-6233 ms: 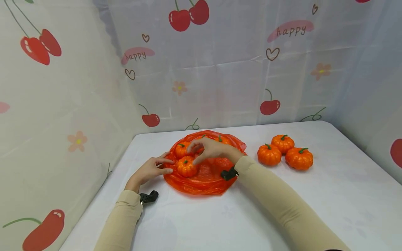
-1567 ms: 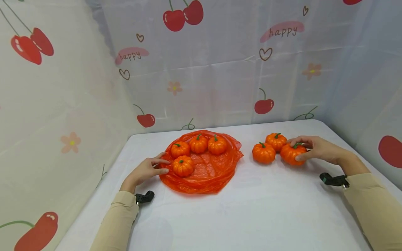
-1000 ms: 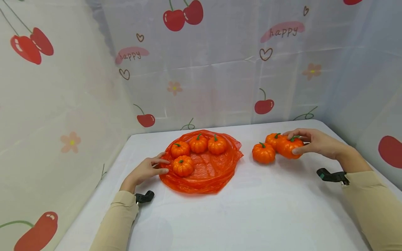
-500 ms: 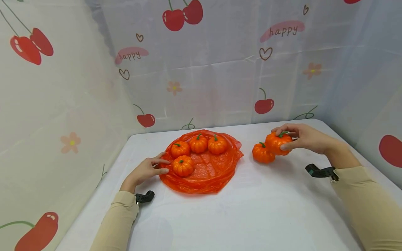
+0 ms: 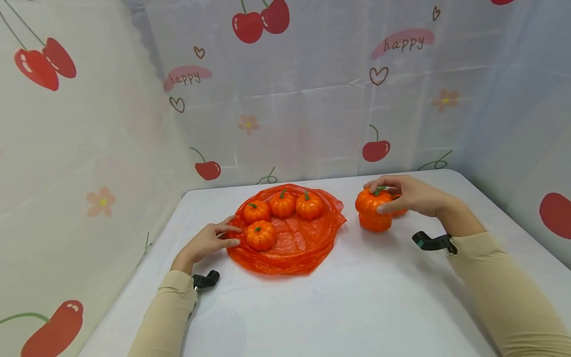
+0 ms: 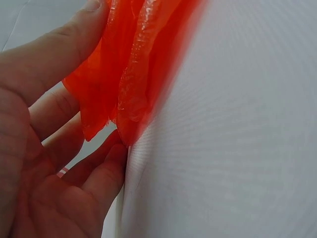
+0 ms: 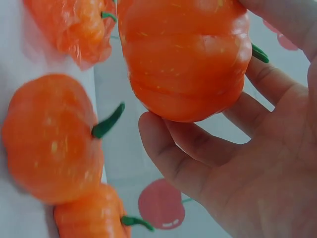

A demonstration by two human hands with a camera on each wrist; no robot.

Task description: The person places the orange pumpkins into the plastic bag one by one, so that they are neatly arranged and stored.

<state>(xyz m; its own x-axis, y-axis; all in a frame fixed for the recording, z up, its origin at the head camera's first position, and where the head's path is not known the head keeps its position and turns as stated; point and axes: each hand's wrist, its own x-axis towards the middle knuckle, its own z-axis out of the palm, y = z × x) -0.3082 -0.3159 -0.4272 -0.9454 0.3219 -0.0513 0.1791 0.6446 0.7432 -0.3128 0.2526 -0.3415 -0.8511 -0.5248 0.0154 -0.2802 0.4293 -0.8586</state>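
In the head view, my right hand [image 5: 417, 195] grips a small orange pumpkin [image 5: 368, 202] with a green stem. It is held up in front of another pumpkin [image 5: 375, 223]; a third pumpkin [image 5: 400, 212] is partly hidden behind the hand. The right wrist view shows the held pumpkin [image 7: 183, 54] between thumb and fingers, and the two others stand beside it. My left hand [image 5: 208, 244] rests at the left rim of a red plastic bag [image 5: 294, 260], fingers loosely extended. Thin bag folds [image 6: 133, 64] lie between its thumb and fingers in the left wrist view.
Several pumpkins [image 5: 282, 204] sit inside the spread bag, along its back and left. A white cloth covers the table [image 5: 312, 317]. Curtains [image 5: 303, 114] printed with cherries enclose the back and both sides. A small black camera [image 5: 432, 241] is strapped to each wrist.
Earlier my right hand was over the bag, then took hold of the rightmost loose pumpkin. It has lifted it and carried it left over the others. The left hand has stayed at the bag.
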